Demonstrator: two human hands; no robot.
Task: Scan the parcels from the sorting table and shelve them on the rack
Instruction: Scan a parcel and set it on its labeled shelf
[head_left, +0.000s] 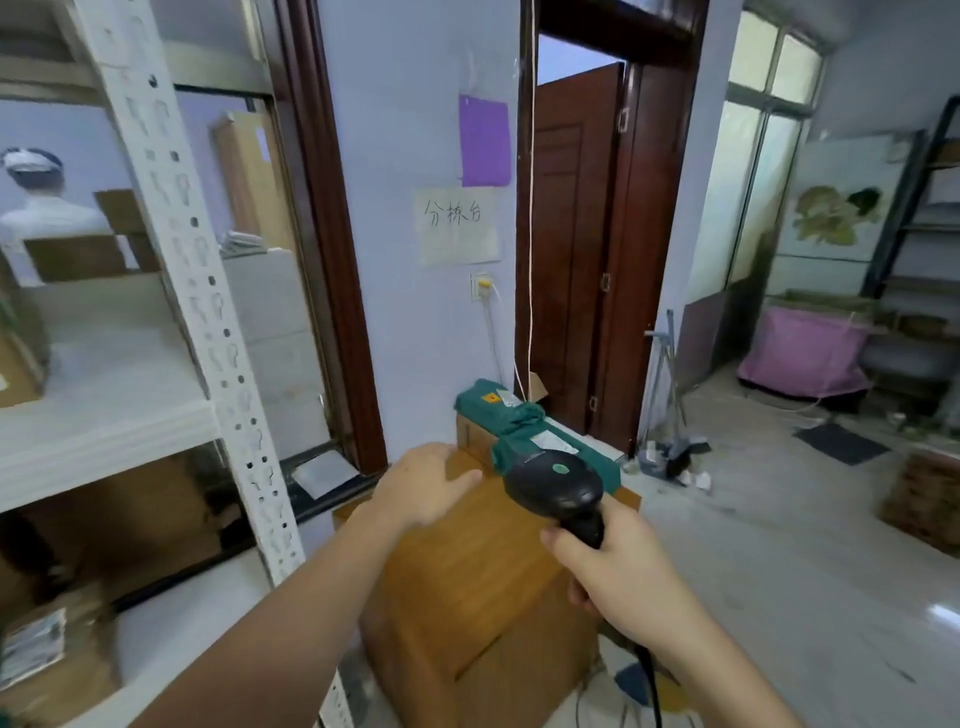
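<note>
Left hand (426, 486) lies flat, fingers straight, on the brown parcel (467, 582); right hand (618, 577) grips the scanner (556, 486) just beside it, over the green parcel (519, 423).

Soft daylight from the windows (769, 150) at right fills the room evenly, leaving a white glare patch on the glossy floor (943, 616). Shadows are faint. Wide-angle distortion bends the rack post (208, 322) and door frame (332, 249); the whole frame is slightly soft, blurrier toward the lower-left corner.
</note>
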